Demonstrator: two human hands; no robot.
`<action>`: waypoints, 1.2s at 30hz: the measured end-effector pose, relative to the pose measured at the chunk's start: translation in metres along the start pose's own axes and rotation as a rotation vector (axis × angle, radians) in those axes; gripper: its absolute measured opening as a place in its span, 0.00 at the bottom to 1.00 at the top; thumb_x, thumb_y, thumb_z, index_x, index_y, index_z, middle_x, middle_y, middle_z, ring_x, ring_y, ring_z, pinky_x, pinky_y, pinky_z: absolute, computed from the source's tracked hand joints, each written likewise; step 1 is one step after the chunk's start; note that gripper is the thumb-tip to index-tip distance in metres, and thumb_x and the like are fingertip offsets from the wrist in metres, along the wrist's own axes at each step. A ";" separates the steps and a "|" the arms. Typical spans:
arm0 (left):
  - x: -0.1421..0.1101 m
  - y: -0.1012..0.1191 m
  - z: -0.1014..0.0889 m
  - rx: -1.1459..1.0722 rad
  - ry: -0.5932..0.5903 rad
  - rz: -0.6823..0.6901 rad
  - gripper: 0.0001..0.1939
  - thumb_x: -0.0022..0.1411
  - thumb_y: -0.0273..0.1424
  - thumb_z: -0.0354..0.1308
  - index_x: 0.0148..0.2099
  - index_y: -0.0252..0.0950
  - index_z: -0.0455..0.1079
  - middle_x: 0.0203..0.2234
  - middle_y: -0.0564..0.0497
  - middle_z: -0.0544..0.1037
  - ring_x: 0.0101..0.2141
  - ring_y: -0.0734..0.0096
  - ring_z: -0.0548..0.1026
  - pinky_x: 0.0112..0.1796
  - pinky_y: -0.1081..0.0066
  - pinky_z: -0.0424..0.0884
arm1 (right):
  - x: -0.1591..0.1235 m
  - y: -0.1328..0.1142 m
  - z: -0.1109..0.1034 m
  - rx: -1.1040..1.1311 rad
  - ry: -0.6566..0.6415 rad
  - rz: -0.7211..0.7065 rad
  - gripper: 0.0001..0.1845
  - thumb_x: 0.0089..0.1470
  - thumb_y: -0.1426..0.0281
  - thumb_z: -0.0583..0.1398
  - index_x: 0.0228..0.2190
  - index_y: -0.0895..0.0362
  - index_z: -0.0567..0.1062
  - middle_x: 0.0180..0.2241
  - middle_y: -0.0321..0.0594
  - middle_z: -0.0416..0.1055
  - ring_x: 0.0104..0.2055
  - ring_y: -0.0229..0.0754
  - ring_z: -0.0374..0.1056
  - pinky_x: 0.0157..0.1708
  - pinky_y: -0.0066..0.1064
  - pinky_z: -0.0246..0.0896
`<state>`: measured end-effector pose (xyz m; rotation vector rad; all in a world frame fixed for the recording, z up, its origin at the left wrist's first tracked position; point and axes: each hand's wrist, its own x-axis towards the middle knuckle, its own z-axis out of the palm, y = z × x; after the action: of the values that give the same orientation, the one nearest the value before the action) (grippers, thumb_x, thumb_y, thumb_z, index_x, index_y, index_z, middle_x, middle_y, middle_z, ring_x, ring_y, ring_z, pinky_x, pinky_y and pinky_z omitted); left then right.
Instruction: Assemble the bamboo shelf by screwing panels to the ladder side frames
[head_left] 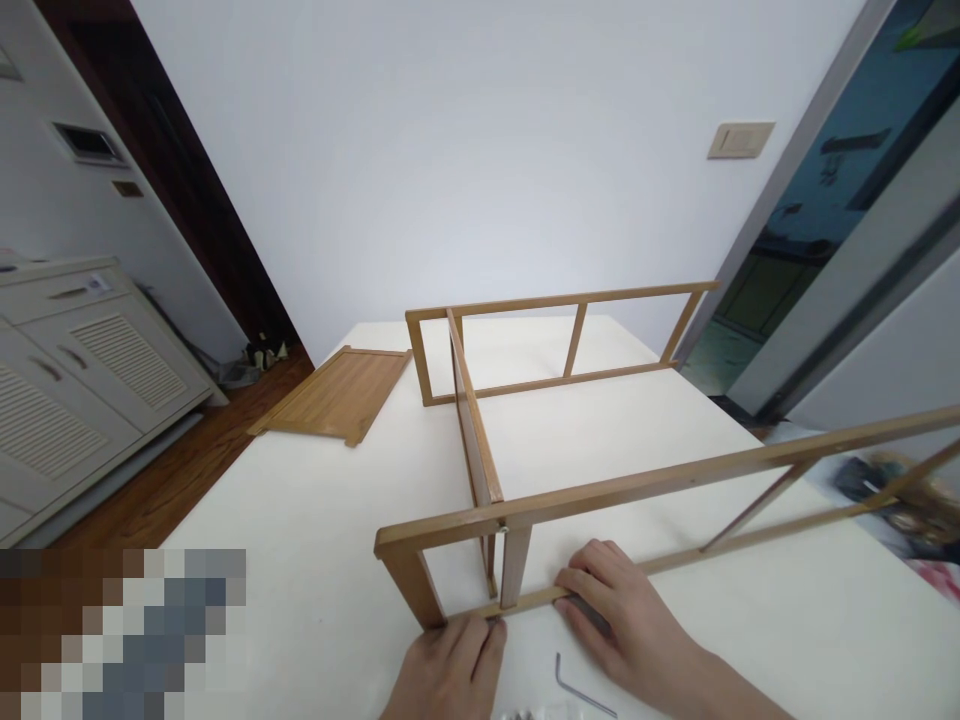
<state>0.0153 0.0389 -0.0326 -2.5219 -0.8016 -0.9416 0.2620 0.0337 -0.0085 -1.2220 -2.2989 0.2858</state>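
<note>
A wooden side frame (637, 487) stands on edge nearest me. My right hand (626, 620) is closed around its lower rail, with the fingers over the top and the thumb on my side. At the rail's left end, my left hand (454, 665) grips it by the corner, close to the upright; its fingertips are partly hidden. A slatted shelf panel (474, 430) stands on edge between this frame and a second side frame (525, 388) farther back. The head of a bolt (503, 528) shows in the near frame's top rail. An L-shaped hex key (581, 690) lies below my right hand.
Another wooden shelf panel (341, 393) lies flat on the white table (322, 520) at the left. Small metal hardware (525, 714) sits at the bottom edge of the view. A white cabinet (97, 370) stands left; the wall (480, 150) is behind the table.
</note>
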 end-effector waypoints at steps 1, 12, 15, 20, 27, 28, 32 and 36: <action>0.000 0.000 0.000 0.011 0.002 0.005 0.20 0.69 0.21 0.36 0.41 0.30 0.70 0.21 0.51 0.72 0.21 0.72 0.72 0.22 0.73 0.64 | 0.000 0.000 0.000 -0.003 0.000 -0.001 0.08 0.61 0.76 0.54 0.40 0.56 0.71 0.34 0.43 0.67 0.37 0.45 0.62 0.39 0.40 0.60; 0.001 0.002 0.001 0.057 0.010 0.003 0.19 0.68 0.19 0.37 0.40 0.30 0.70 0.21 0.51 0.70 0.22 0.72 0.70 0.24 0.73 0.64 | 0.001 -0.001 -0.001 -0.019 0.008 -0.003 0.08 0.61 0.75 0.54 0.40 0.56 0.72 0.33 0.43 0.68 0.36 0.44 0.63 0.38 0.40 0.62; 0.003 0.002 0.000 0.060 0.016 0.009 0.20 0.68 0.19 0.36 0.40 0.30 0.70 0.21 0.51 0.70 0.22 0.72 0.70 0.25 0.73 0.64 | 0.002 -0.001 -0.001 -0.022 0.016 -0.004 0.08 0.61 0.75 0.54 0.40 0.56 0.73 0.33 0.43 0.68 0.36 0.44 0.63 0.37 0.40 0.63; 0.004 0.003 0.001 0.071 0.021 -0.002 0.20 0.69 0.19 0.36 0.40 0.30 0.70 0.21 0.51 0.71 0.22 0.72 0.71 0.25 0.72 0.64 | 0.002 -0.001 -0.001 -0.012 0.023 -0.011 0.09 0.60 0.76 0.55 0.40 0.56 0.73 0.33 0.43 0.68 0.36 0.45 0.63 0.38 0.39 0.63; 0.004 0.003 0.002 0.067 0.018 -0.001 0.19 0.69 0.20 0.36 0.39 0.30 0.70 0.20 0.52 0.70 0.22 0.73 0.70 0.25 0.73 0.63 | 0.002 0.000 0.000 -0.010 0.010 -0.011 0.09 0.60 0.76 0.55 0.41 0.56 0.72 0.34 0.43 0.68 0.37 0.45 0.63 0.38 0.40 0.63; 0.003 0.003 0.002 0.073 0.023 0.000 0.19 0.69 0.20 0.37 0.39 0.30 0.70 0.20 0.52 0.70 0.22 0.73 0.70 0.25 0.73 0.63 | 0.002 0.001 0.000 -0.010 0.010 -0.013 0.09 0.60 0.76 0.55 0.41 0.56 0.72 0.34 0.43 0.68 0.37 0.45 0.63 0.38 0.40 0.63; 0.001 0.002 0.004 0.087 0.012 -0.006 0.19 0.68 0.19 0.37 0.39 0.30 0.70 0.20 0.51 0.70 0.21 0.72 0.70 0.25 0.73 0.63 | 0.003 0.000 0.000 -0.011 0.024 -0.019 0.09 0.60 0.76 0.55 0.41 0.56 0.73 0.33 0.43 0.68 0.36 0.44 0.63 0.38 0.40 0.63; -0.001 0.002 0.005 0.090 0.007 -0.001 0.19 0.68 0.19 0.36 0.40 0.30 0.70 0.21 0.51 0.71 0.21 0.72 0.70 0.25 0.72 0.63 | 0.003 0.000 -0.001 -0.015 0.036 -0.015 0.10 0.61 0.76 0.55 0.42 0.55 0.73 0.33 0.43 0.68 0.36 0.45 0.64 0.38 0.40 0.64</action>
<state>0.0182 0.0395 -0.0367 -2.4403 -0.8241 -0.8938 0.2609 0.0358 -0.0064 -1.2074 -2.2826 0.2400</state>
